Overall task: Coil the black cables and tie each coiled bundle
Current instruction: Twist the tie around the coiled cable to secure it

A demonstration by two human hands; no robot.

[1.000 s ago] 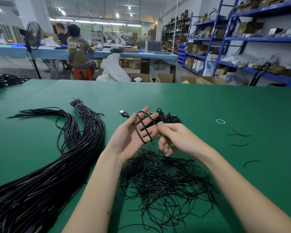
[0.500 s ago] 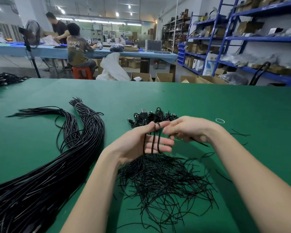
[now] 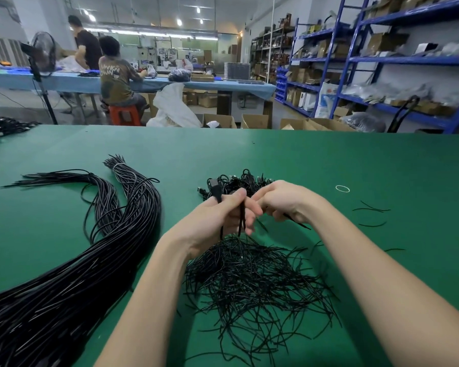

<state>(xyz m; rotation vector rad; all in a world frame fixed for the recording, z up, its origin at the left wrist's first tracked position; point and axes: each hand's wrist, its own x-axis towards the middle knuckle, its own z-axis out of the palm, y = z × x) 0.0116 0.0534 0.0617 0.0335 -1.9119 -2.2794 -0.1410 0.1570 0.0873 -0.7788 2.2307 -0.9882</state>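
My left hand [image 3: 217, 221] grips a coiled black cable [image 3: 241, 221] above the green table [image 3: 329, 160]; its plug [image 3: 214, 188] sticks up past my thumb. My right hand [image 3: 284, 201] sits close against the left and pinches a thin black tie [image 3: 298, 223] whose end pokes out to the right. Below my hands lies a heap of loose black ties [image 3: 255, 284]. Behind my hands rests a pile of coiled bundles [image 3: 243, 181]. A thick sheaf of straight black cables [image 3: 72, 274] runs along the table's left side.
A small clear rubber band [image 3: 342, 188] and a few stray ties [image 3: 371, 209] lie to the right. More cables [image 3: 3, 127] sit at the far left edge. Two people work at a blue table [image 3: 170, 83] beyond; blue shelves [image 3: 408, 59] stand right.
My left hand's fingers have closed from spread around the cable loops to a fist on the coil. My right hand has moved in against it, holding a tie.
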